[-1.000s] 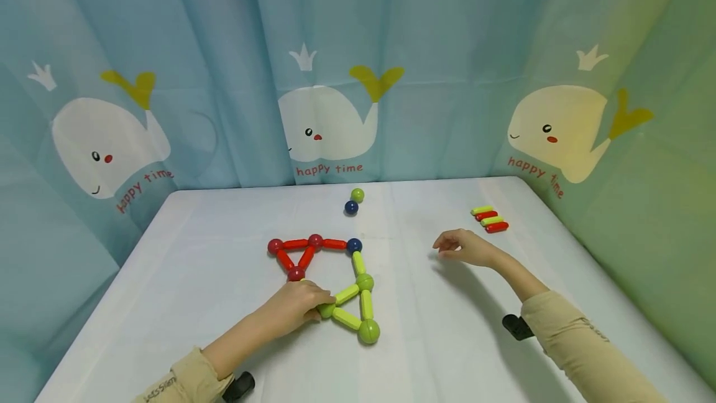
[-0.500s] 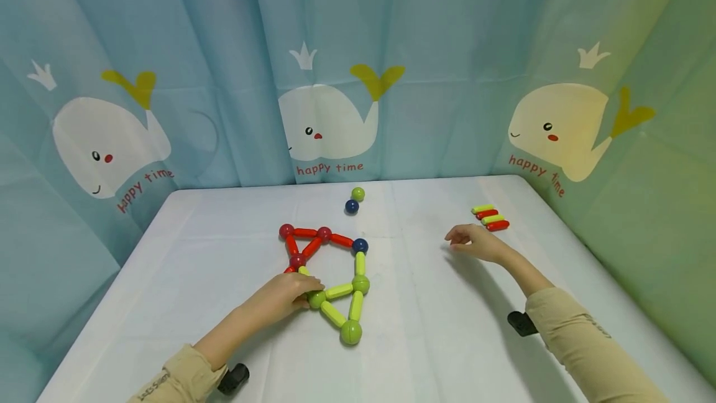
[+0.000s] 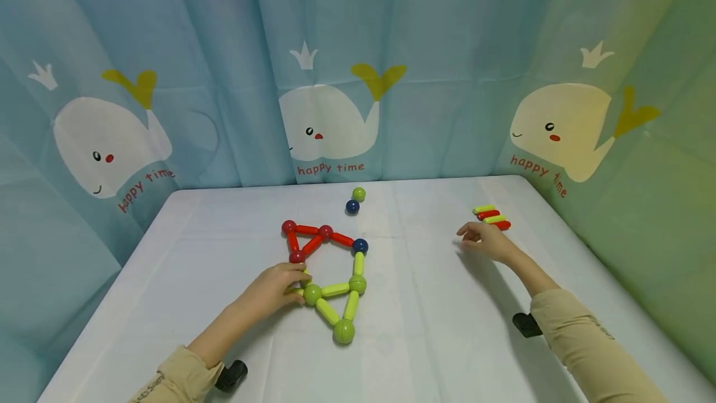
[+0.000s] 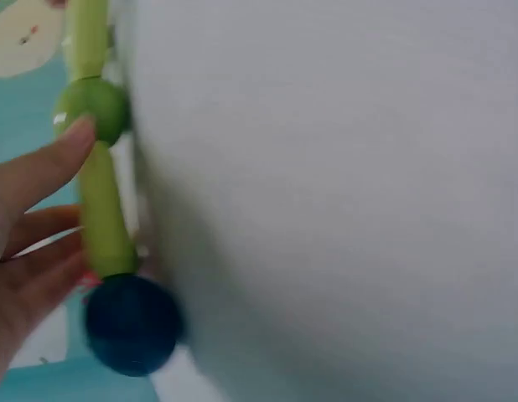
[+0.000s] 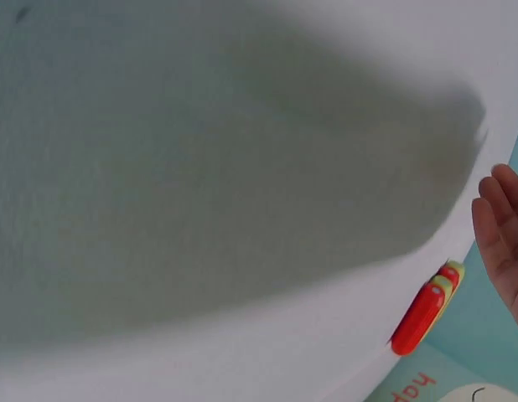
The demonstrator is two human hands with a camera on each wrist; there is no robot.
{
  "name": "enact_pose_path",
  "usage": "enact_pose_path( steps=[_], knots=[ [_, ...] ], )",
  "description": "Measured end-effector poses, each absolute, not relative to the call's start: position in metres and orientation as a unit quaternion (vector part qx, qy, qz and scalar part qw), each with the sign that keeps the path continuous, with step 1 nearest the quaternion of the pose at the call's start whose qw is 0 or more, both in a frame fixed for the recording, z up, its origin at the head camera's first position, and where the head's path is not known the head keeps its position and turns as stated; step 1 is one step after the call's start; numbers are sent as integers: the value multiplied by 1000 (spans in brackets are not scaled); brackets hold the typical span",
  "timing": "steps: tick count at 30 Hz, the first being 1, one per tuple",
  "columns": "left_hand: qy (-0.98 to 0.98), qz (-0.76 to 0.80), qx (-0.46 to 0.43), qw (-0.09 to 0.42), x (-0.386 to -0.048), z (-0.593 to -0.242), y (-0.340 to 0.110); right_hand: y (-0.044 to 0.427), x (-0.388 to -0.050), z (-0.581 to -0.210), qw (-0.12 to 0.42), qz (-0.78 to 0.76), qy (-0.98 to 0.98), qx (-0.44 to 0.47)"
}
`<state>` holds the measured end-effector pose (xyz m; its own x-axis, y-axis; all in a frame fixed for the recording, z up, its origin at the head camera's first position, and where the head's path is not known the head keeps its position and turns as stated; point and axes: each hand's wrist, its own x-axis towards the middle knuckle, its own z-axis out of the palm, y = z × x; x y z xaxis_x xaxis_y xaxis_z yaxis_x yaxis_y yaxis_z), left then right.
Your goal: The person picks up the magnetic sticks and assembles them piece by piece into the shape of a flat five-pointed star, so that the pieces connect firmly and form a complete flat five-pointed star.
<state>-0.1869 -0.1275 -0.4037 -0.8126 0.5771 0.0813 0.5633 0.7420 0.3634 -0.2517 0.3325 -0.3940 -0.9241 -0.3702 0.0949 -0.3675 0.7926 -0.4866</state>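
Observation:
A magnetic ball-and-stick figure (image 3: pixel 335 290) lies on the table: a red triangle at the far left, a blue ball (image 3: pixel 360 245) at the far right corner, a yellow-green triangle nearest me. My left hand (image 3: pixel 273 291) grips its left side. In the left wrist view the thumb rests on a green ball (image 4: pixel 108 109), with fingers behind a yellow-green stick (image 4: pixel 106 213) that ends in another blue ball (image 4: pixel 133 325). The hand hides that part in the head view. My right hand (image 3: pixel 489 244), fingers loosely bent and holding nothing, hovers just before several red and yellow-green sticks (image 3: pixel 499 219).
A loose green ball (image 3: pixel 358 194) and a loose blue ball (image 3: pixel 352 207) sit near the back of the white table (image 3: pixel 425 328). Behind it hangs a blue curtain (image 3: pixel 447 36) with whale prints. Each sleeve has a small black device (image 3: pixel 527 325) beside it.
The figure has turned clockwise, its red triangle shifting away and right, its near green ball left. My left hand has moved left and away with it. The right hand has drifted toward the sticks.

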Motion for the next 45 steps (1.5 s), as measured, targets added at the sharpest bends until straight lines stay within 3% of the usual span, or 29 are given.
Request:
enact_pose_path(
  steps=[6, 14, 21, 38, 45],
  knots=[
    [925, 223, 297, 83, -183, -391, -119, 341, -256, -396, -33, -253, 955, -153],
    [932, 222, 283, 40, -175, -401, -88, 358, -265, -394, -96, -220, 967, -81],
    [930, 269, 249, 27, -178, -409, -64, 373, -272, -401, -126, -171, 975, -69],
    [936, 286, 204, 14, -185, -415, -32, 395, -290, -408, -104, -124, 984, -75],
    [941, 276, 192, 28, -186, -416, -28, 398, -298, -408, -67, -124, 988, -57]
  ],
)
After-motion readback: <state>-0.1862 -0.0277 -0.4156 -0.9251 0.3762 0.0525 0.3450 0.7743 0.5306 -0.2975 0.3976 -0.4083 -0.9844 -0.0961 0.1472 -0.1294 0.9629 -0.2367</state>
